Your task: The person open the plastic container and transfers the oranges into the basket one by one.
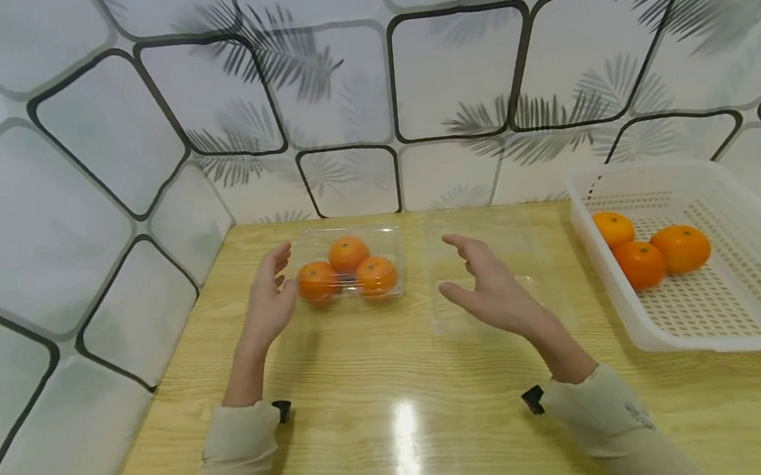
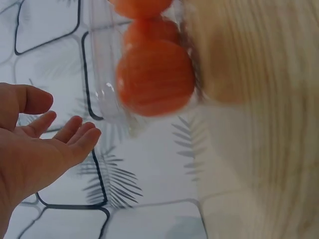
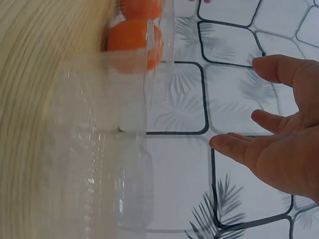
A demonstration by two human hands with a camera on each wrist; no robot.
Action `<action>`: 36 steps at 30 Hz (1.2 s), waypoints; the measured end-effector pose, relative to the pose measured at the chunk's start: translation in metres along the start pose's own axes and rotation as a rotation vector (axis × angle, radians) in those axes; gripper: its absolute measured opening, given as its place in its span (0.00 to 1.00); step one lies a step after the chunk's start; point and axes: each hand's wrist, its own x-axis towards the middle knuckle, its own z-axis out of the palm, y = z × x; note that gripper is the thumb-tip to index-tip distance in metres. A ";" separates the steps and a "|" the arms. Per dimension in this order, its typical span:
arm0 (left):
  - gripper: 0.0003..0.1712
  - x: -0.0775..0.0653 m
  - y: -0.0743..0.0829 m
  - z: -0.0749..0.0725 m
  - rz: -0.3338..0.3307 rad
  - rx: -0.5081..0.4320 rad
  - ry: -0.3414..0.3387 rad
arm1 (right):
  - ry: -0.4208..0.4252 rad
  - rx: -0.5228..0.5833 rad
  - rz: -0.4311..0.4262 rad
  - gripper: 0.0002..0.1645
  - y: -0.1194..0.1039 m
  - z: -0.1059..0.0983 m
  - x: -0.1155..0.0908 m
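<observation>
A clear plastic clamshell box (image 1: 388,240) with three oranges (image 1: 348,255) inside stands on the table toward the back wall. My left hand (image 1: 269,298) hovers by the box's left side, holding nothing, its fingers loosely bent. In the left wrist view a gap shows between the left hand (image 2: 45,144) and the box. To the right lies a second clear plastic box (image 1: 443,315), its lid lifted back, with no fruit seen in it. Above that box is my right hand (image 1: 492,288), thumb and fingers spread apart. The right wrist view shows the right hand (image 3: 279,139) gripping nothing.
A white perforated plastic basket (image 1: 752,309) stands at the right with three oranges (image 1: 680,248) at its left side. Patterned walls (image 1: 338,81) rise behind and at the left of the wooden table (image 1: 368,392). A light glare lies on the tabletop.
</observation>
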 end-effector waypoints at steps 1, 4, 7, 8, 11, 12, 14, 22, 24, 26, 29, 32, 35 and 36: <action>0.34 0.001 -0.003 -0.002 -0.003 -0.003 0.003 | -0.006 0.040 0.008 0.43 0.001 0.005 0.003; 0.37 0.004 -0.011 -0.007 -0.020 -0.011 -0.016 | -0.001 0.107 0.037 0.45 0.002 0.021 0.013; 0.41 0.006 -0.018 -0.011 -0.045 -0.027 -0.069 | 0.014 0.109 0.056 0.47 0.001 0.037 0.022; 0.42 0.007 -0.020 -0.013 -0.050 -0.028 -0.091 | 0.015 0.099 0.062 0.48 0.000 0.043 0.025; 0.45 0.008 -0.026 -0.014 -0.080 -0.026 -0.170 | 0.004 0.065 0.090 0.51 -0.005 0.058 0.033; 0.47 0.008 -0.028 -0.015 -0.091 -0.019 -0.198 | -0.001 0.059 0.105 0.53 -0.006 0.062 0.035; 0.50 0.008 -0.032 -0.015 -0.108 0.003 -0.240 | -0.016 0.050 0.133 0.54 -0.009 0.070 0.040; 0.51 0.007 -0.037 -0.009 -0.095 0.074 -0.325 | -0.096 0.036 0.225 0.57 -0.004 0.090 0.050; 0.50 0.007 -0.035 -0.007 -0.079 0.098 -0.325 | -0.075 0.039 0.205 0.56 -0.003 0.092 0.051; 0.50 0.007 -0.033 -0.006 -0.061 0.130 -0.322 | -0.043 0.038 0.176 0.56 -0.003 0.094 0.051; 0.50 0.006 -0.030 -0.005 -0.046 0.166 -0.322 | -0.003 0.055 0.143 0.55 -0.003 0.097 0.050; 0.51 0.005 -0.027 -0.004 -0.042 0.210 -0.330 | 0.029 0.051 0.137 0.55 -0.004 0.099 0.048; 0.52 0.003 -0.024 -0.005 -0.051 0.259 -0.336 | 0.043 0.056 0.130 0.53 -0.006 0.101 0.045; 0.52 0.003 -0.023 -0.005 -0.053 0.273 -0.341 | 0.044 0.057 0.131 0.53 -0.007 0.101 0.044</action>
